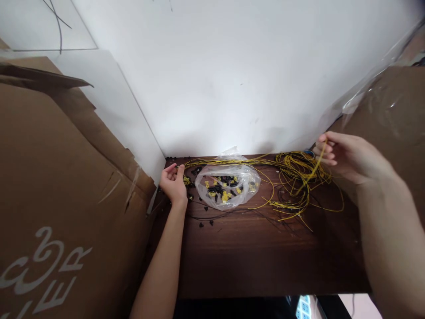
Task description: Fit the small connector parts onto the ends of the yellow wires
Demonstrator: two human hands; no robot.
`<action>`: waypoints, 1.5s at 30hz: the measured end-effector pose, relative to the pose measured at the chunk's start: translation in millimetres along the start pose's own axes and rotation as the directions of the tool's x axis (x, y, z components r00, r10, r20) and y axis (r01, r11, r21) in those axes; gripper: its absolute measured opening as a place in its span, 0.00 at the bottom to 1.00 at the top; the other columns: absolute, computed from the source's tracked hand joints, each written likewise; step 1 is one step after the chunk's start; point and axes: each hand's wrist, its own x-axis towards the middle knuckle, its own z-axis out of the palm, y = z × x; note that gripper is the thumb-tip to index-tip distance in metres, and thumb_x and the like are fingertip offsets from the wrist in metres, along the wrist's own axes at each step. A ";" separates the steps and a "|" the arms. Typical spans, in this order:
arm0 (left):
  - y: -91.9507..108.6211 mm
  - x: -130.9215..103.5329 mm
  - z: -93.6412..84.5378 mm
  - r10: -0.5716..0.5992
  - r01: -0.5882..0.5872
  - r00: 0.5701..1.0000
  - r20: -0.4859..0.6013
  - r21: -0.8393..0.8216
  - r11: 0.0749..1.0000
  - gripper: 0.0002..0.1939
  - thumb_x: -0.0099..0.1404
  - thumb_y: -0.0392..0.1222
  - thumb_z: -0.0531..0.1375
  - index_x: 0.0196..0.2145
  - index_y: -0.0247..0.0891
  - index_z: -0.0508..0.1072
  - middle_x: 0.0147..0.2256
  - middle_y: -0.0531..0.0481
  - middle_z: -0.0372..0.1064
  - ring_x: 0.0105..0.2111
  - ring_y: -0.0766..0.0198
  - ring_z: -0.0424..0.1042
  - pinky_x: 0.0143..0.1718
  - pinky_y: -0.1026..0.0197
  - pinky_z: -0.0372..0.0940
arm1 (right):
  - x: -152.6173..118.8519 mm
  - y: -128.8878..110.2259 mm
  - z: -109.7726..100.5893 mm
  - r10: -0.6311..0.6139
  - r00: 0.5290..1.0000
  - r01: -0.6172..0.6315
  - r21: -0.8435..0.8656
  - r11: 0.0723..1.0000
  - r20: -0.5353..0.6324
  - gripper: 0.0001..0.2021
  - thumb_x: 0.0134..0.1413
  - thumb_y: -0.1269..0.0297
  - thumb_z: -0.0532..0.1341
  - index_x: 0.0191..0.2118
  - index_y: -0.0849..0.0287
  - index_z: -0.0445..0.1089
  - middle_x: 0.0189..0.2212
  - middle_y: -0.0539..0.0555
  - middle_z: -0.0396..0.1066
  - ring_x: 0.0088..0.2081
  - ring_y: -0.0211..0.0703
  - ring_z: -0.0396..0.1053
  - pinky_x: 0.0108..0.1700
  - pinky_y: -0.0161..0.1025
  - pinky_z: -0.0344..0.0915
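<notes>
My right hand [345, 155] is raised above the right side of the dark wooden tabletop [232, 261], pinching a thin yellow wire [319, 161] between thumb and fingers. That wire runs down into a loose, tangled coil of yellow wires [294, 166]. From the coil a long bundle of wires [232, 163] stretches left along the wall. My left hand [174, 184] is at the bundle's left end, its fingers curled and the thumb up. What sits between those fingers is too small to make out. Between my hands lies a clear plastic bag [202, 186] with small black and yellow connectors [226, 195].
Loose black pieces [201, 225] are scattered near the bag. A large cardboard box [66, 177] stands close on the left, and another box [392, 106] with clear plastic film is at the right. A white wall panel [232, 79] closes off the back.
</notes>
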 end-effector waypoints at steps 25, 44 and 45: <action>2.0 -6.1 -7.4 0.125 -0.483 0.868 0.480 0.760 0.434 0.08 0.58 0.39 0.60 0.36 0.34 0.71 0.38 0.43 0.61 0.41 0.54 0.64 0.43 0.54 0.62 | -26.9 24.0 44.4 -0.040 0.995 -0.009 -0.500 0.866 -0.087 0.13 0.53 0.61 0.56 0.36 0.63 0.74 0.28 0.58 0.73 0.29 0.42 0.66 0.33 0.37 0.57; 9.6 -9.2 -4.5 0.173 -0.545 0.834 0.524 0.730 0.413 0.14 0.62 0.38 0.53 0.44 0.35 0.73 0.40 0.40 0.62 0.42 0.51 0.61 0.42 0.53 0.61 | -103.1 -2.2 164.8 -0.443 0.554 0.626 -0.002 0.780 0.705 0.09 0.59 0.67 0.55 0.37 0.58 0.73 0.32 0.54 0.69 0.36 0.41 0.67 0.38 0.37 0.63; 10.8 -10.3 -3.7 0.187 -0.553 0.829 0.527 0.719 0.421 0.14 0.62 0.37 0.53 0.43 0.36 0.73 0.40 0.40 0.62 0.42 0.51 0.61 0.42 0.53 0.61 | -103.0 0.5 165.3 -0.441 0.560 0.631 -0.016 0.775 0.702 0.09 0.59 0.66 0.55 0.36 0.59 0.73 0.32 0.54 0.69 0.36 0.41 0.66 0.38 0.37 0.63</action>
